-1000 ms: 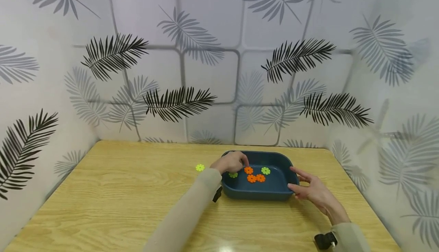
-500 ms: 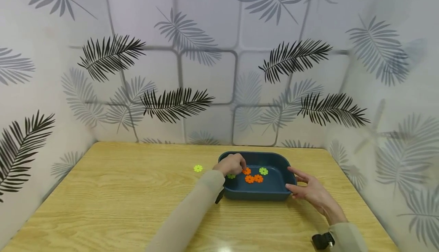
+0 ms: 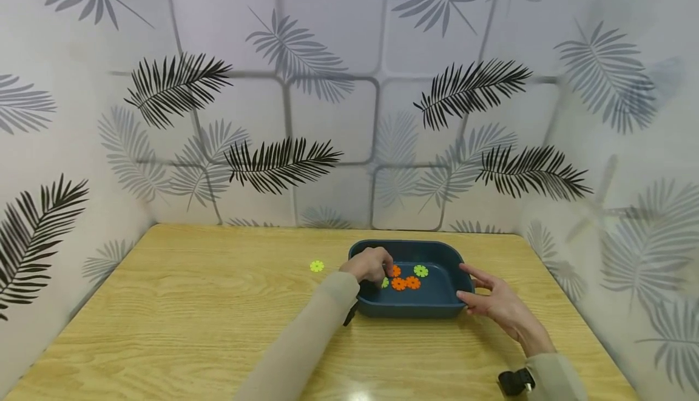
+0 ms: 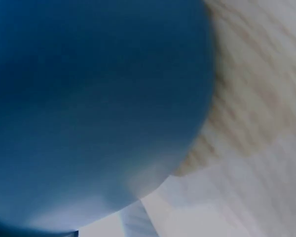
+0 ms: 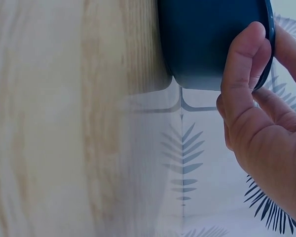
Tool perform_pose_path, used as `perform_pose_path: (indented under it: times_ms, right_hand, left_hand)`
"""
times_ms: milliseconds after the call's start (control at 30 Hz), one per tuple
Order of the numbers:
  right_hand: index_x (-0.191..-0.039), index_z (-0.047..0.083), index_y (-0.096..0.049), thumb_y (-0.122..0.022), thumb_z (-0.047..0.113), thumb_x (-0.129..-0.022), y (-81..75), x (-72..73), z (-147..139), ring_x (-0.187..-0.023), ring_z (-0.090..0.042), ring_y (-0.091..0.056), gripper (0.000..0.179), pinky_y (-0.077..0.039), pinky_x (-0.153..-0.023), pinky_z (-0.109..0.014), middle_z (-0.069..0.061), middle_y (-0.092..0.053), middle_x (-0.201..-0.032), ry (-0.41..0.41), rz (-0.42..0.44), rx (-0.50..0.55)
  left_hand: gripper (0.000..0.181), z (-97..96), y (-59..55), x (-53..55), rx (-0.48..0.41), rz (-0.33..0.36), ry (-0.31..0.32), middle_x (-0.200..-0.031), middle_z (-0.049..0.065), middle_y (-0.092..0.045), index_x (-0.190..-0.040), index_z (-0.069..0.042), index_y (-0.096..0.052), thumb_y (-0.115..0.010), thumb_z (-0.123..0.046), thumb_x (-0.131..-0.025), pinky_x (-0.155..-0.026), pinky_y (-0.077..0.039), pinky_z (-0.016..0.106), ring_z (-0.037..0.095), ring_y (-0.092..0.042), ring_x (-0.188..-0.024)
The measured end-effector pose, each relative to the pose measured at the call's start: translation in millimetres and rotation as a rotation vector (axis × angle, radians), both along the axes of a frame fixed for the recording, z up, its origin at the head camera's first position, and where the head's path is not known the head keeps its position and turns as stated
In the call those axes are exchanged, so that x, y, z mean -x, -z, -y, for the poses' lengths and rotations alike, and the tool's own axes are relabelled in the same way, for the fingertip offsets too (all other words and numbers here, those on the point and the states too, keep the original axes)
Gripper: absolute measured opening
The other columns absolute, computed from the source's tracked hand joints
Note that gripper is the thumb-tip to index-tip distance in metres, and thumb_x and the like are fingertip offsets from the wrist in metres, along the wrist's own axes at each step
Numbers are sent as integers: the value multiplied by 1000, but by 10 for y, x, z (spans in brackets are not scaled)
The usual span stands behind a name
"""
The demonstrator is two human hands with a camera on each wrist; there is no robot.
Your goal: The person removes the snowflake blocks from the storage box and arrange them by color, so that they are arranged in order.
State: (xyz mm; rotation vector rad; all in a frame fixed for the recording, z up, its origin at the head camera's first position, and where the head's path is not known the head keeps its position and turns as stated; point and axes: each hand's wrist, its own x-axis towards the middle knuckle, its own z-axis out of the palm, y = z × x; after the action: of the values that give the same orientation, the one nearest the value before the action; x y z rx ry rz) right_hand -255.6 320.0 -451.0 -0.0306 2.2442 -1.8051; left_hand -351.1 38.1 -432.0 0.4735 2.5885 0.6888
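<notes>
Here in the room the light is even and rather bright, with one white glare (image 3: 358, 396) on the desk (image 3: 207, 316) and a soft shadow beside the right wrist (image 3: 532, 337). The left wrist view is strongly blurred over the dim blue tray (image 4: 89, 98); the right one shows the fingers (image 5: 239, 74) quite sharp, the desk smeared and pale.

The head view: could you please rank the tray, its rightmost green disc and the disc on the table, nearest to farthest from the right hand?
1. Tray, touching the right hand
2. Green disc, inside the tray
3. Disc on the table, left of the tray
</notes>
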Motion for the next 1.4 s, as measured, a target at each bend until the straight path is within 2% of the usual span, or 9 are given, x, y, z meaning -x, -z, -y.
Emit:
perform_pose_path:
  times_ms: [167, 300, 400, 567, 767, 1033, 1133, 1233, 1400]
  right_hand:
    - [-156, 14, -26, -72, 17, -90, 3, -1, 0, -75, -14, -61, 80, -57, -74, -32, -34, -15, -151, 1, -7, -4]
    - [-156, 14, -26, -72, 17, -90, 3, -6, 4, -76, -14, -62, 81, -58, -75, -33, -35, -15, -152, 2, -5, -5]
    - [-157, 14, -26, -72, 17, -90, 2, -14, -1, -77, -15, -62, 81, -58, -76, -32, -35, -14, -152, 2, -3, -3]
    - [-156, 12, -25, -72, 16, -90, -9, 12, 14, -78, -16, -63, 81, -57, -76, -31, -35, -16, -150, -5, -9, -11]
    - [-156, 12, -25, -72, 17, -90, -4, 10, 28, -80, -16, -63, 82, -57, -76, -31, -36, -16, -150, 1, -6, -36]
    - [-157, 11, -23, -72, 17, -90, -8, 4, 15, -82, -15, -64, 82, -57, -77, -32, -38, -12, -152, -9, 1, -29]
    - [-157, 11, -23, -72, 17, -91, -9, 9, 9, -80, -15, -64, 82, -58, -77, -33, -38, -11, -151, -12, 0, -22]
    - [-157, 10, -23, -71, 16, -91, -6, 14, 4, -78, -14, -64, 82, -58, -76, -32, -38, -12, -151, -9, -6, -15]
    - [-157, 10, -22, -71, 16, -91, 10, 13, 8, -78, -13, -63, 82, -58, -75, -30, -38, -11, -151, -10, -6, -7]
  left_hand:
    - [27, 4, 41, 10, -10, -2, 18, -128, 3, -62, -96, -17, -73, -73, 5, -82, -77, -52, 34, 18, -57, -96]
    - [25, 4, 61, 15, -13, 9, 29, -128, 1, -61, -96, -17, -71, -77, 1, -81, -80, -53, 35, 17, -57, -97]
    - [22, -6, 59, 3, -8, 8, 37, -122, 1, -62, -94, -16, -70, -79, -1, -80, -77, -52, 34, 17, -56, -92]
    - [17, 7, 39, 1, 7, -34, 49, -116, 0, -63, -90, -14, -71, -80, -4, -80, -71, -51, 32, 16, -55, -85]
    - [18, 4, 57, -12, 0, -76, 86, -108, 0, -64, -92, -15, -72, -79, -3, -81, -70, -51, 30, 16, -55, -84]
    - [19, -20, 74, -26, 24, -114, 97, -108, 0, -64, -93, -18, -73, -77, -3, -82, -68, -49, 29, 16, -53, -80]
    - [18, -22, 86, -8, 8, -121, 114, -99, 0, -62, -93, -18, -72, -78, -5, -82, -64, -46, 28, 17, -51, -76]
    - [18, -24, 102, 14, -21, -126, 132, -95, -1, -59, -94, -19, -71, -79, -8, -82, -65, -45, 28, 16, -50, -77]
    - [18, -11, 128, 36, -76, -114, 161, -96, -2, -60, -94, -18, -71, -81, -10, -81, -68, -46, 27, 15, -50, -79]
